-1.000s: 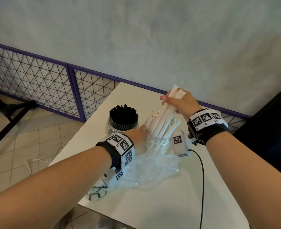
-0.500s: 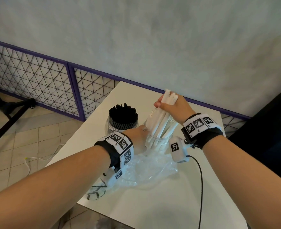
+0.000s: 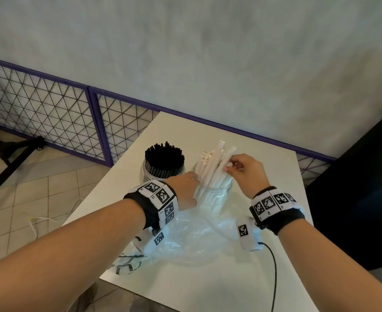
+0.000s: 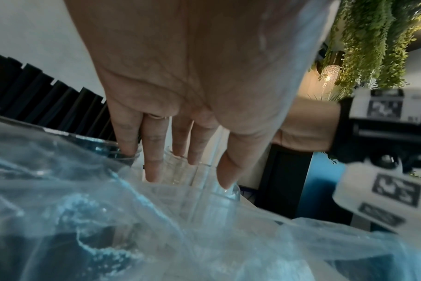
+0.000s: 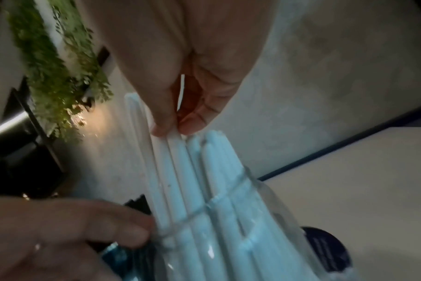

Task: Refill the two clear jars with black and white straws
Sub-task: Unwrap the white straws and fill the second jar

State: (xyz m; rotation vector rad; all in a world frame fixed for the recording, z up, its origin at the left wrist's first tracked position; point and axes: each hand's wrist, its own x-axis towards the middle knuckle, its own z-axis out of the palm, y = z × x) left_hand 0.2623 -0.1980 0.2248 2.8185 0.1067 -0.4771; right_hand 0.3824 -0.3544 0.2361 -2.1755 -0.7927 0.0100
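Two clear jars stand side by side on the white table (image 3: 208,287). The left jar (image 3: 147,174) is packed with black straws (image 3: 164,157). The right jar (image 3: 214,197) holds several white straws (image 3: 212,170) that lean up and to the right. My left hand (image 3: 185,188) grips this jar's left side near the rim, thumb and fingers (image 4: 154,167) against the glass (image 4: 204,192). My right hand (image 3: 228,168) is above the jar and pinches the top ends of white straws (image 5: 180,171) between thumb and forefinger (image 5: 164,125).
A crumpled clear plastic bag (image 3: 192,235) lies on the table just in front of the jars, under my left wrist. A black cable (image 3: 275,273) runs off the near edge. The table's left edge drops to a tiled floor (image 3: 28,206); a purple mesh fence (image 3: 50,118) stands behind.
My right hand has brought the white straw bundle down into the right jar and let go of most of it, now pinching only the tops. My left hand has stayed on the jar.
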